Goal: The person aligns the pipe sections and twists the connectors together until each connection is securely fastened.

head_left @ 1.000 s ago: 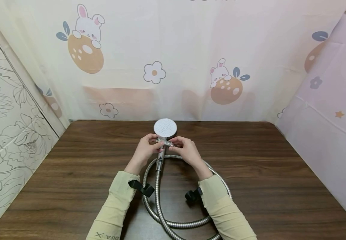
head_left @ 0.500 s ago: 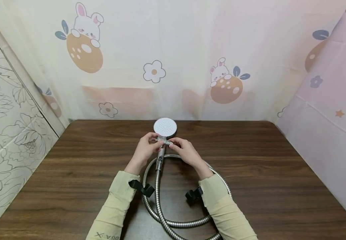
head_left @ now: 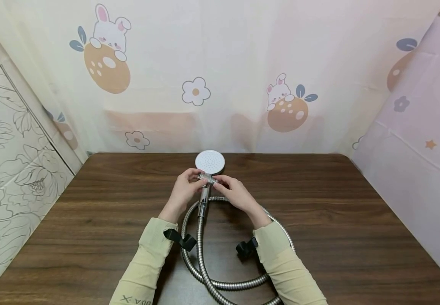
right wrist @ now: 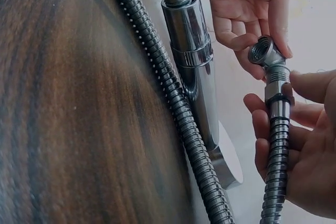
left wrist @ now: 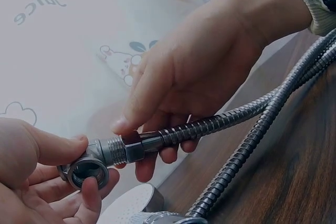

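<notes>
My left hand [head_left: 183,190] grips a chrome three-way pipe fitting [left wrist: 89,171] between thumb and fingers, one open threaded port facing out. At its other end, the fitting's male thread [left wrist: 114,150] meets the nut [left wrist: 133,147] on the end of a ribbed metal shower hose [right wrist: 277,150]. The thumb and fingers of my right hand [head_left: 239,194] pinch that nut, and several turns of thread still show beside it. Behind the hands a shower head [head_left: 210,162] with a white round face lies on the table, its chrome handle [right wrist: 197,82] joined to the hose.
The hose [head_left: 239,286] loops over the dark wood table [head_left: 357,233] beneath both forearms. A printed curtain [head_left: 235,51] hangs along the table's back edge. Each wrist wears a black strap with a small camera [head_left: 246,248].
My right fingers have shifted slightly left, closer to the fitting, and their grip at the nut has changed a little. My left hand stays nearly still; the shower head and hose loop lie as before.
</notes>
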A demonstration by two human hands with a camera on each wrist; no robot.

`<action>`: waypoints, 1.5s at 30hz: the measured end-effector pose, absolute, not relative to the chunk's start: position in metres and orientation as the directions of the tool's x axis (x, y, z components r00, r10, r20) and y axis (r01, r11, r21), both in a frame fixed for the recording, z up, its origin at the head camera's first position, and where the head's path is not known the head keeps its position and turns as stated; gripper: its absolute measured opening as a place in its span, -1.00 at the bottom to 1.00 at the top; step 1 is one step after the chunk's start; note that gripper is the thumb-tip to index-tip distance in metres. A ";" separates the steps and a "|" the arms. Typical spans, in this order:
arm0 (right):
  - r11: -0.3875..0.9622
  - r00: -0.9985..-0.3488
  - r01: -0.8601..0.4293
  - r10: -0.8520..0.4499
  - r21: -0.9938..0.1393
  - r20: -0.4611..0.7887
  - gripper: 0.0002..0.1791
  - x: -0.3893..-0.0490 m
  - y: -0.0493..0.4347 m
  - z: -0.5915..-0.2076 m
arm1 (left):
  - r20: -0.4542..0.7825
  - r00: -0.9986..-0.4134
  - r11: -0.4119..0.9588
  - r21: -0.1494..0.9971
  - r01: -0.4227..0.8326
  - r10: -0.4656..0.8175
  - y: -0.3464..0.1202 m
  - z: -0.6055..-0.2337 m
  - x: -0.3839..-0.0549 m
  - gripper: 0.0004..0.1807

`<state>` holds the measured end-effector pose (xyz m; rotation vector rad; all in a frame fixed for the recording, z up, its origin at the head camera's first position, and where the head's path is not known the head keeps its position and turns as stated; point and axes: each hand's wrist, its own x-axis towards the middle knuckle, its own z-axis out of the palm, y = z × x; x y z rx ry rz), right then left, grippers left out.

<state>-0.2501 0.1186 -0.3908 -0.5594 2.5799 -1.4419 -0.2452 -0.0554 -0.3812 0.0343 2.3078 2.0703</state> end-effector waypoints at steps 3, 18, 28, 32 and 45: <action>0.468 -0.933 -0.247 -0.352 -0.848 0.078 -0.55 -0.250 0.118 -0.391 | -0.013 -0.999 0.104 0.994 -0.008 0.047 -0.055 -0.384 -0.247 -0.66; 0.487 -0.963 -0.233 -0.234 -0.842 0.132 -0.72 -0.248 0.117 -0.390 | 0.021 -0.999 0.115 0.993 0.026 0.045 -0.052 -0.378 -0.242 -0.65; 0.477 -0.958 -0.259 -0.235 -0.840 0.163 -0.68 -0.248 0.117 -0.390 | 0.052 -0.998 0.127 0.990 0.056 0.036 -0.052 -0.377 -0.243 -0.67; 0.445 -0.956 -0.270 -0.229 -0.854 0.183 -0.69 -0.248 0.117 -0.391 | 0.054 -0.998 0.125 0.991 0.057 0.030 -0.052 -0.376 -0.242 -0.68; 0.416 -0.947 -0.269 -0.277 -0.868 0.161 -0.73 -0.247 0.118 -0.389 | 0.078 -0.995 0.117 0.990 0.084 0.054 -0.054 -0.374 -0.240 -0.66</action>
